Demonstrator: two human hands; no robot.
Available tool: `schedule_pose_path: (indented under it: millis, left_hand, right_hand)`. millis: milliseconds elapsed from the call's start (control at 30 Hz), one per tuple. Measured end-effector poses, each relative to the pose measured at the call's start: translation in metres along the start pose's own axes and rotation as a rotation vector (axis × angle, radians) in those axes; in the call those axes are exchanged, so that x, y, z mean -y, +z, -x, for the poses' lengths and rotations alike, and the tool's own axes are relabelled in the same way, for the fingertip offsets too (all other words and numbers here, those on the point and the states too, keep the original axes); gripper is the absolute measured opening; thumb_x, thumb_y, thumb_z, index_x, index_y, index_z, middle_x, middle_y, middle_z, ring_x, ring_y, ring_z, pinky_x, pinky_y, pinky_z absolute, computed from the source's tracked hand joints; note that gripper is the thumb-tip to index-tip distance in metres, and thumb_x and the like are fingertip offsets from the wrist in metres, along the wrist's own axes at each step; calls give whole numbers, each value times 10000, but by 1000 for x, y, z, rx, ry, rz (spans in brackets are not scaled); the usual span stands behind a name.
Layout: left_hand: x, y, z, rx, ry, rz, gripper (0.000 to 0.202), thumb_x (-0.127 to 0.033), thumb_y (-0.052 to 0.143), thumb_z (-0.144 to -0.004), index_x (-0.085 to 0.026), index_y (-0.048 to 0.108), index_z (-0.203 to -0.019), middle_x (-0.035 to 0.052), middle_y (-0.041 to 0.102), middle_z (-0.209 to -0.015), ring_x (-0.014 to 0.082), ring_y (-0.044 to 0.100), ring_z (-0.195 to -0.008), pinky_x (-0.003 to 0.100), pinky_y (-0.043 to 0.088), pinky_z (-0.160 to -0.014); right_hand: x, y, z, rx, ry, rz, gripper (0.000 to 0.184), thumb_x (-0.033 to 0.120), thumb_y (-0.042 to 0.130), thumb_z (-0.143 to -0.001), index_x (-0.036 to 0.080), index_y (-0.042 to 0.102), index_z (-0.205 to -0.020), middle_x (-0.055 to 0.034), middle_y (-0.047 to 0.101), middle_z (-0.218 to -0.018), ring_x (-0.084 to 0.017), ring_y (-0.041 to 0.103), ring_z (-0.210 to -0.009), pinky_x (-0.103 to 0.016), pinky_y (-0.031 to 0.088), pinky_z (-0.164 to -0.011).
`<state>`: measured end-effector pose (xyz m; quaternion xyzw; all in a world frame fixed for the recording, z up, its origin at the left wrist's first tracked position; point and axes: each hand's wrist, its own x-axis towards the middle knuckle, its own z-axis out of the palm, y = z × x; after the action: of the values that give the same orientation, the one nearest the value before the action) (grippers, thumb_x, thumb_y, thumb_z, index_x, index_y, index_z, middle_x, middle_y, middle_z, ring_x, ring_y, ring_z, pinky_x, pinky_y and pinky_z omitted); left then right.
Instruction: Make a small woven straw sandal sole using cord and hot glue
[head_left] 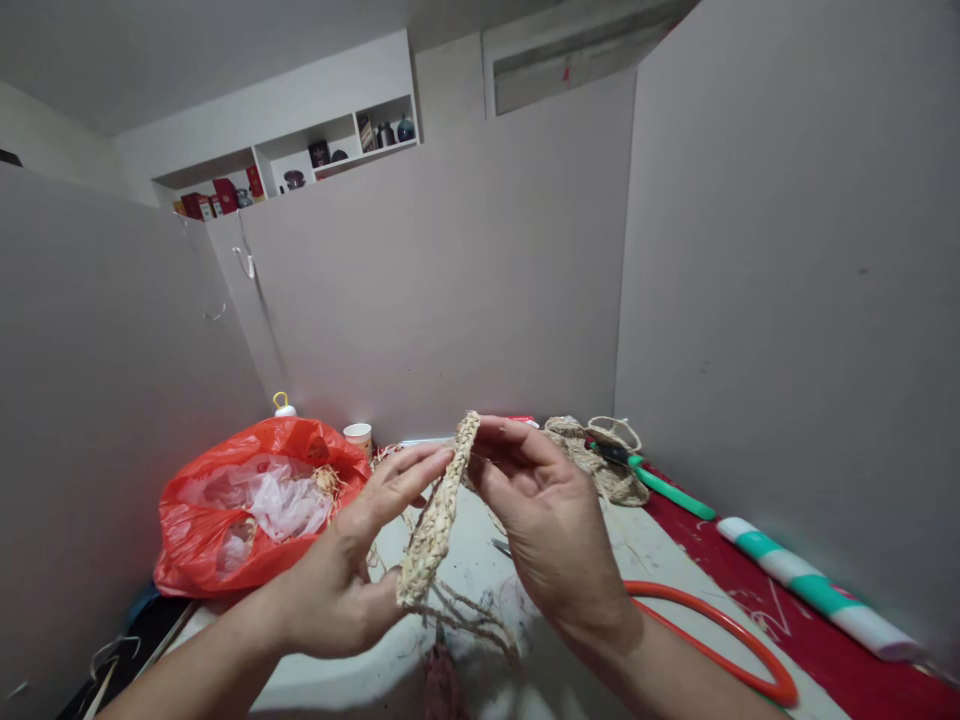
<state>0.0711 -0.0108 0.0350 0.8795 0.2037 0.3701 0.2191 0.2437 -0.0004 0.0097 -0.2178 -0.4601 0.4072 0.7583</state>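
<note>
A strip of woven straw braid [436, 520] is held up over the table, tilted, its upper end leaning away from me. My left hand [356, 560] grips it from the left, with the thumb at the lower end and the fingers along the side. On the other side, my right hand [551, 520] has its fingers closed at the upper part, the tips partly hidden behind the braid. Loose straw cords [480, 625] dangle from the lower end. Below them lies a dark reddish tool handle [442, 680], partly in shadow; its kind is unclear.
At the left sits a red plastic bag [202, 530] holding white plastic and straw. A paper cup [359, 436] stands behind. Coiled straw rope [626, 485], a green-handled tool [679, 495], an orange ring-shaped handle [712, 600] and a striped roll [814, 585] lie right. Grey partitions [450, 300] enclose the table.
</note>
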Motion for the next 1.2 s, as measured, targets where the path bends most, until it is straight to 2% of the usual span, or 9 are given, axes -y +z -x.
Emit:
schedule_pose_path:
  millis: [67, 133, 233, 300, 433, 533, 633, 900, 1200]
  left_hand:
    - [-1, -8, 0, 52, -93, 199, 706, -157, 626, -769, -319, 408, -1420, 64, 374, -1501, 312, 281, -1401, 481, 272, -1131]
    - [0, -15, -3, 98, -148, 429, 661, -298, 683, -744, -272, 476, -1372, 109, 428, -1452, 337, 364, -1352, 476, 325, -1097]
    - [1, -18, -8, 78, -217, 655, 599, -473, 711, -702, -226, 565, -1227, 144, 548, -1293, 324, 521, -1200, 433, 421, -996]
    - [3, -15, -9, 7, -285, 700, 506, -460, 707, -728, -223, 574, -1155, 125, 598, -1182, 259, 590, -1065, 362, 476, -888]
    - [6, 0, -6, -183, -349, 667, 322, -260, 721, -772, -217, 586, -1061, 55, 628, -1008, 156, 601, -910, 265, 484, -794]
    - [9, 10, -1, -305, -373, 638, 190, -229, 694, -799, -199, 614, -968, 12, 631, -862, 116, 594, -770, 232, 485, -715]
    - [13, 16, 5, -383, -389, 595, 137, -228, 687, -806, -187, 636, -926, -2, 634, -811, 97, 581, -721, 208, 472, -686]
    - [24, 30, 13, -541, -330, 625, 185, -191, 685, -797, -210, 616, -968, 10, 659, -897, 125, 606, -816, 234, 491, -747]
    - [28, 29, 17, -542, -242, 473, 239, -170, 670, -790, -234, 626, -1016, 9, 651, -912, 135, 607, -831, 244, 506, -757]
  right_hand:
    - [1, -2, -1, 22, -27, 41, 180, 171, 689, -763, 218, 661, -935, -16, 726, -924, -152, 685, -874, -280, 563, -808]
    - [3, -4, -2, 51, -56, 124, 180, 163, 670, -775, 219, 657, -945, -14, 718, -926, -148, 681, -873, -273, 563, -802]
    - [5, -7, -2, 109, -166, 322, 184, 151, 645, -784, 216, 649, -955, -23, 696, -951, -160, 675, -882, -306, 558, -827]
    - [5, -7, -1, 157, -294, 472, 199, 123, 622, -783, 212, 641, -960, -31, 679, -960, -169, 669, -873, -330, 557, -826]
    - [1, -4, 6, 282, -546, 697, 302, 50, 575, -782, 231, 613, -1021, -44, 669, -976, -190, 647, -902, -358, 558, -802]
    - [-4, -2, 11, 336, -636, 753, 354, 30, 570, -782, 240, 591, -1067, -55, 674, -1012, -207, 635, -967, -392, 540, -859]
    - [-8, -1, 14, 348, -626, 765, 342, 38, 580, -792, 236, 584, -1071, -59, 672, -1027, -205, 636, -973, -391, 538, -870]
    - [-19, -2, 22, 345, -516, 724, 360, 25, 591, -807, 240, 584, -1095, -36, 641, -1004, -181, 607, -927, -358, 522, -817]
    - [-27, -4, 27, 349, -483, 666, 383, 16, 587, -815, 242, 572, -1125, -50, 610, -1033, -201, 584, -986, -388, 506, -851]
